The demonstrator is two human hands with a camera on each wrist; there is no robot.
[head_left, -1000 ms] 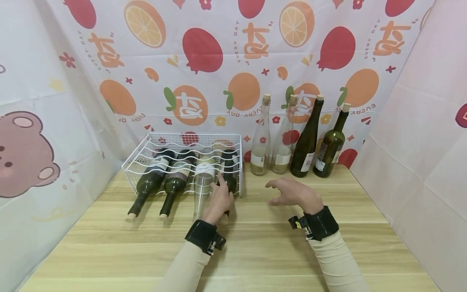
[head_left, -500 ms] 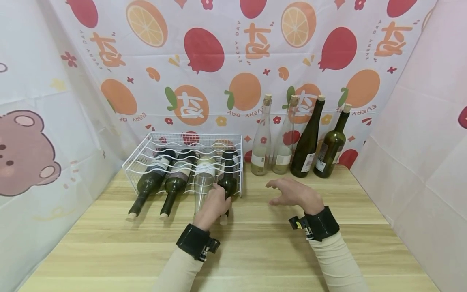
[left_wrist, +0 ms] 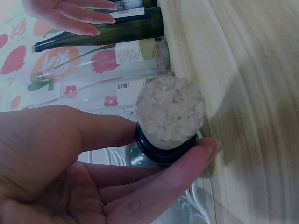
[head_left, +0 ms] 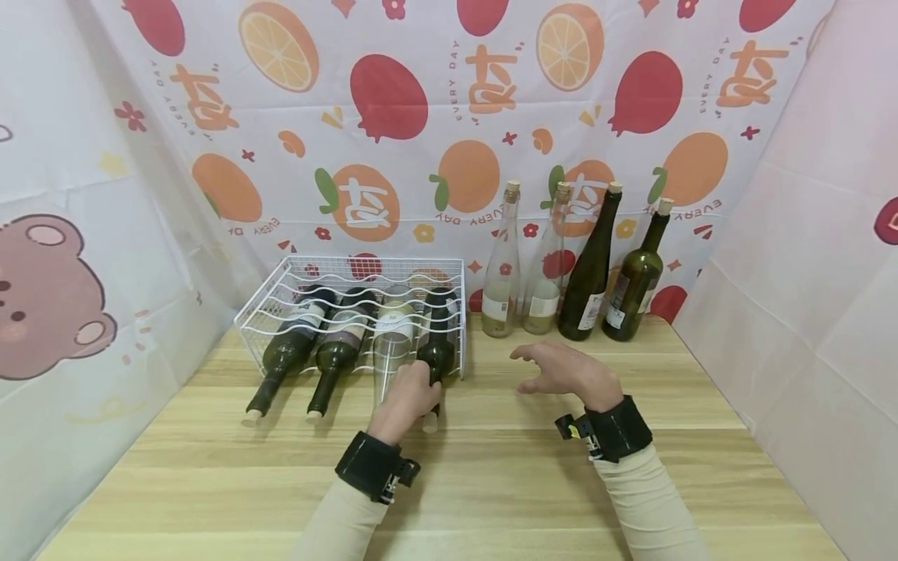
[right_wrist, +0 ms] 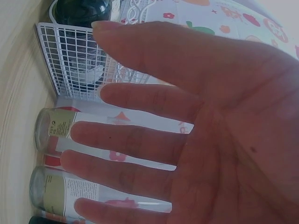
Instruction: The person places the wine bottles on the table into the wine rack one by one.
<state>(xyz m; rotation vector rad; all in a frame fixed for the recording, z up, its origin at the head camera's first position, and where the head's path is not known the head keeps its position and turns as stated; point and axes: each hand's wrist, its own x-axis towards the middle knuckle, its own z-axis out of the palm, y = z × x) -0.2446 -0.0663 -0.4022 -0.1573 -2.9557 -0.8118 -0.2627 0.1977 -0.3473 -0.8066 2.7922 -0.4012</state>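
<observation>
My left hand (head_left: 407,396) is at the neck of a dark green wine bottle (head_left: 436,352), the rightmost one lying in the white wire rack (head_left: 281,269). Thumb and fingers pinch the neck just behind the pale cork (left_wrist: 171,109), as the left wrist view shows. Beside that hand lies a clear glass bottle (head_left: 391,351), partly covered by it. My right hand (head_left: 564,370) hovers over the table with fingers spread and holds nothing. Behind it stand two clear bottles, the nearer to the rack being a clear corked bottle (head_left: 498,300).
Two more dark bottles lie in the rack, a left bottle (head_left: 288,351) and a second bottle (head_left: 338,351), necks jutting over the wooden table (head_left: 491,483). A tall dark bottle (head_left: 588,284) and a shorter green bottle (head_left: 634,288) stand at the back right, before a fruit-print cloth (head_left: 449,93).
My left hand has drawn back along the rightmost bottle from its body near the rack's front to its neck, and the fingers have closed there. My right hand has stayed in place.
</observation>
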